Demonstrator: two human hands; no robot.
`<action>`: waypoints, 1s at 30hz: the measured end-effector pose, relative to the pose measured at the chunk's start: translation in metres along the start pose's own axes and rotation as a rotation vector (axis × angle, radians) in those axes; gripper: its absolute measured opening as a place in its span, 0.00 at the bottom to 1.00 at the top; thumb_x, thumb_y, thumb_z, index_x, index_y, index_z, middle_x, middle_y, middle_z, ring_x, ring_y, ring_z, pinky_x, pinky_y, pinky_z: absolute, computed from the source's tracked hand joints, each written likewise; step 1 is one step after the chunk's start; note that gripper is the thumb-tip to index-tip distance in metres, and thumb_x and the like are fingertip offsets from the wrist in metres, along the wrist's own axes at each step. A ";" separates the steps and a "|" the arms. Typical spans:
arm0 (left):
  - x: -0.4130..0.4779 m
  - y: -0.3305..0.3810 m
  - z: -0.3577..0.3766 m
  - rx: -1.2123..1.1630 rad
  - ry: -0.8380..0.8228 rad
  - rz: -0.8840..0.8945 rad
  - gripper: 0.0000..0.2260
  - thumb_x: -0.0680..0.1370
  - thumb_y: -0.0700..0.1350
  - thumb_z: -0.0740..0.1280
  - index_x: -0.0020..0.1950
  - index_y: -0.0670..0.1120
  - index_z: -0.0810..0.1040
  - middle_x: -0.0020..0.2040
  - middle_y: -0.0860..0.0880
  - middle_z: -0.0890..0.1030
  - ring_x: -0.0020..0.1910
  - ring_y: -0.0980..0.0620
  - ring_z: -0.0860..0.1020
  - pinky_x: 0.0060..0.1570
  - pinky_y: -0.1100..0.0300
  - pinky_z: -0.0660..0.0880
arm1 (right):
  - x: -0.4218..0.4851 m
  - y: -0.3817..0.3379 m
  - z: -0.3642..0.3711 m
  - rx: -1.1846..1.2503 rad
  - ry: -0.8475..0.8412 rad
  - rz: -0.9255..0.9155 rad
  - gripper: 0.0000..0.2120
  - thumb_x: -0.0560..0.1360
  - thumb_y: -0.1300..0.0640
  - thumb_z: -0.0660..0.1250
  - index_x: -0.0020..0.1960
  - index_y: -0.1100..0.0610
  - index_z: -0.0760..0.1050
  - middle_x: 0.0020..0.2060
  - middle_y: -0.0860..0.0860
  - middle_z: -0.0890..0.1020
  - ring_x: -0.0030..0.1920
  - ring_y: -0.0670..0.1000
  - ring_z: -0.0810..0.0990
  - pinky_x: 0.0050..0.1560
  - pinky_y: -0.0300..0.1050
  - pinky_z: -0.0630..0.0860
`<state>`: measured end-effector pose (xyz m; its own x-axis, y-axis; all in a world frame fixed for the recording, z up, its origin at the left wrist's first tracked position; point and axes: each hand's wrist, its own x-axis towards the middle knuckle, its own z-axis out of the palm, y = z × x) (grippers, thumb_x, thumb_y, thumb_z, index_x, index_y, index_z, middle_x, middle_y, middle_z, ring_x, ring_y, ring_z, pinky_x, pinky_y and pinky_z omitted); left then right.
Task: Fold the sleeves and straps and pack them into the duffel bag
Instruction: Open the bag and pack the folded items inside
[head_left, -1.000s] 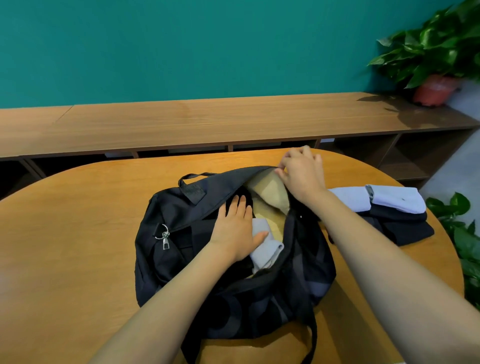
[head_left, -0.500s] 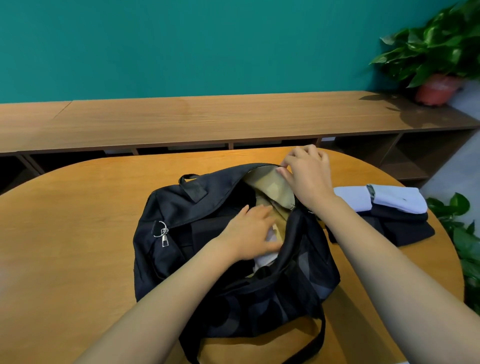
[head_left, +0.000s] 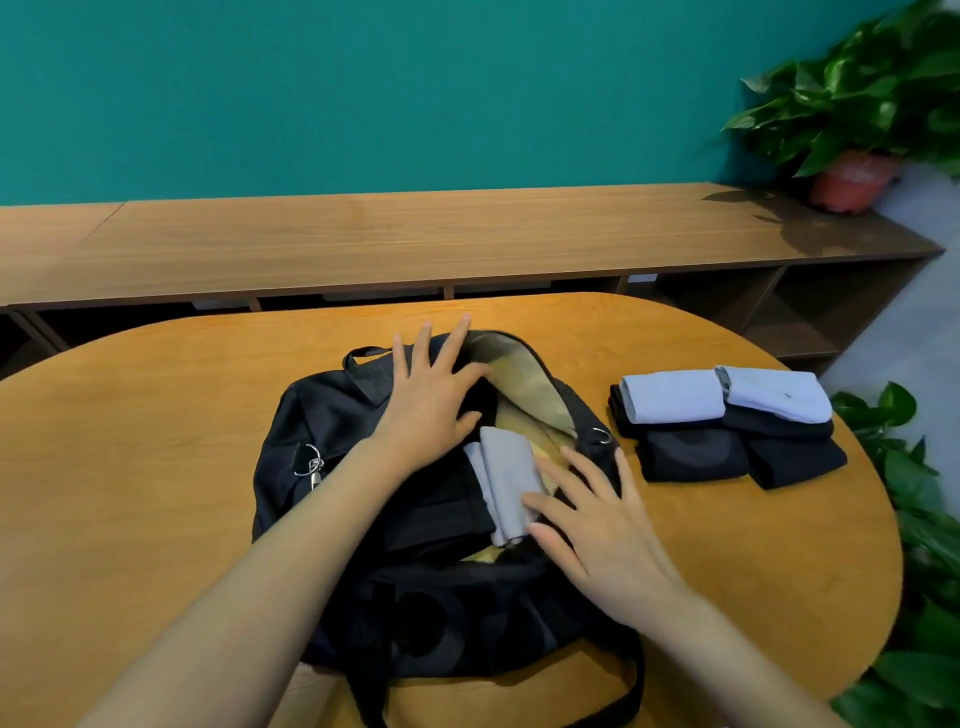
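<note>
Left hand (head_left: 428, 410) lies spread flat on the open black duffel bag (head_left: 332, 415), while the right hand (head_left: 597, 530), fingers straight, touches the folded grey sleeve (head_left: 506, 478) inside it, near the folded pile (head_left: 727, 426) on the table (head_left: 130, 467).

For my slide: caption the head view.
Left hand and right hand spread over the open duffel, grey sleeve inside; folded stack beside.

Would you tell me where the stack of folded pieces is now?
In the head view, the folded stack sits on the table, right of the duffel bag and apart from it.
</note>
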<state>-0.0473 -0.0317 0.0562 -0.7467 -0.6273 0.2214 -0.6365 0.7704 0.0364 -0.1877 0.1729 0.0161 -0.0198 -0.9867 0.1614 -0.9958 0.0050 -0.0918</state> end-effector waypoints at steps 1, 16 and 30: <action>0.004 -0.001 0.004 -0.016 -0.067 -0.007 0.25 0.78 0.52 0.67 0.75 0.55 0.65 0.81 0.51 0.44 0.78 0.37 0.45 0.73 0.34 0.42 | -0.005 0.002 0.006 0.002 -0.035 0.067 0.26 0.84 0.40 0.42 0.64 0.44 0.76 0.70 0.49 0.73 0.74 0.54 0.65 0.72 0.68 0.58; 0.010 0.009 0.011 -0.259 0.034 -0.296 0.24 0.81 0.53 0.62 0.76 0.51 0.63 0.80 0.49 0.54 0.78 0.41 0.48 0.73 0.34 0.42 | 0.032 0.015 0.008 0.256 -0.069 -0.063 0.23 0.83 0.39 0.45 0.74 0.43 0.65 0.76 0.40 0.61 0.78 0.43 0.48 0.77 0.54 0.41; -0.002 0.016 0.030 -0.307 0.087 -0.314 0.20 0.81 0.48 0.62 0.74 0.51 0.67 0.80 0.49 0.54 0.79 0.44 0.48 0.73 0.37 0.39 | 0.073 0.150 -0.015 -0.008 -0.156 0.437 0.23 0.85 0.53 0.51 0.79 0.48 0.53 0.76 0.50 0.63 0.72 0.57 0.63 0.68 0.55 0.62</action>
<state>-0.0619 -0.0223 0.0268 -0.4991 -0.8342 0.2344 -0.7328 0.5507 0.3995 -0.3402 0.1035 0.0286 -0.4243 -0.9046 -0.0408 -0.8979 0.4261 -0.1102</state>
